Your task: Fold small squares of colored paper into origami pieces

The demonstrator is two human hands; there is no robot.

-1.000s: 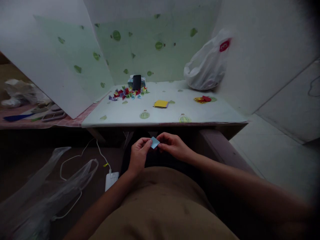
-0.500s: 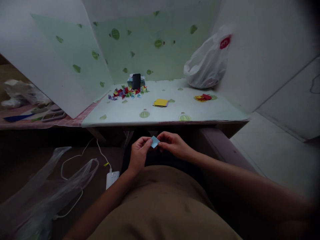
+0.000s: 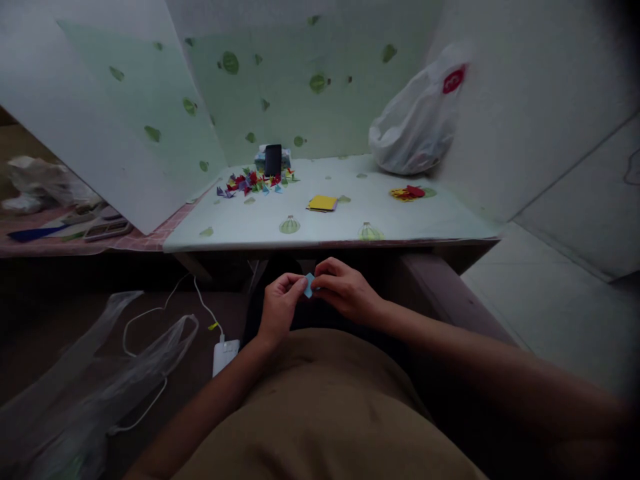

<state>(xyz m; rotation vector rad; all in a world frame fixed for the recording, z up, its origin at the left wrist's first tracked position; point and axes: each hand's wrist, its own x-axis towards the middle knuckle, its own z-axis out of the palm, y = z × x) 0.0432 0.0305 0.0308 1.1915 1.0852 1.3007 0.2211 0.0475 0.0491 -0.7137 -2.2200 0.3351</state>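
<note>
A small light-blue piece of paper (image 3: 309,285) is pinched between both hands, low in front of my lap and just below the table's front edge. My left hand (image 3: 280,308) grips its left side with curled fingers. My right hand (image 3: 345,292) closes over its right side, covering most of the paper. On the table (image 3: 440,217) lie a small yellow paper stack (image 3: 323,203), a pile of folded coloured paper pieces (image 3: 250,183) and a few red and yellow pieces (image 3: 409,193).
A dark phone (image 3: 273,160) stands upright behind the coloured pile. A white plastic bag (image 3: 417,123) leans at the back right. White panels wall the table on three sides. Left of my lap lie a clear plastic bag (image 3: 95,387) and a white charger with cable (image 3: 224,353).
My right hand has closed further over the blue paper, so less of it shows. The view has shifted slightly; the hands sit a little higher.
</note>
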